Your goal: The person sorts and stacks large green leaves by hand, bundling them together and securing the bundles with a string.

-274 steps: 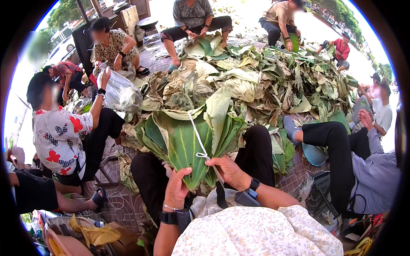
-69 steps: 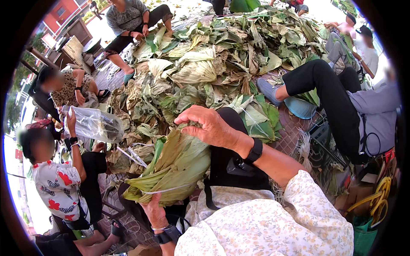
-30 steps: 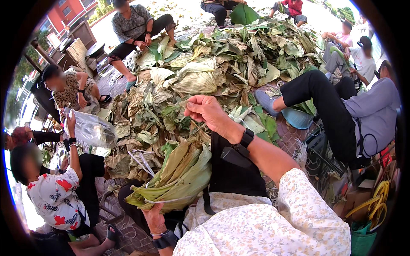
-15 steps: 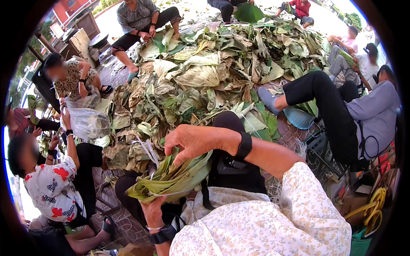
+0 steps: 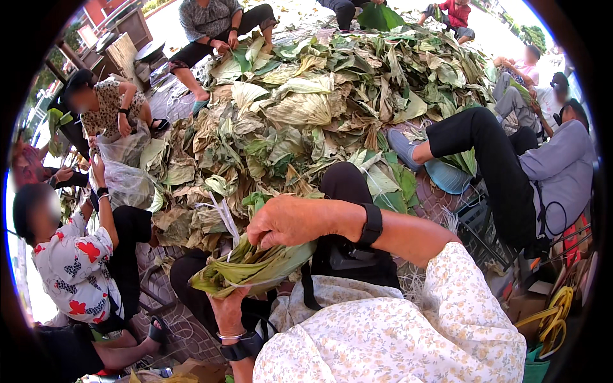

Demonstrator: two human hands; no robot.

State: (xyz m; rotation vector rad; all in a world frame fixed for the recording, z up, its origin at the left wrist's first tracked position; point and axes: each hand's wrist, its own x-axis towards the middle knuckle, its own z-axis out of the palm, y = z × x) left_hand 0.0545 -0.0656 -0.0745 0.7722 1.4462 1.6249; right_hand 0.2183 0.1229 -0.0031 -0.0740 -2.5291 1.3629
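Presently the left hand [image 5: 228, 314] grips the string-bound leaf bundle [image 5: 274, 267] before the floral shirt [image 5: 389, 335]; the right hand [image 5: 284, 220] curls over it, hold unclear; hard pulling could tear dry leaves

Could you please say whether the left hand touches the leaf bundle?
Touching: the head view shows the left hand against the lower edge of the leaf bundle.

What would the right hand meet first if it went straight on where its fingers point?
Probably the leaf bundle, just below the right hand; depth is unclear, so they may be touching.
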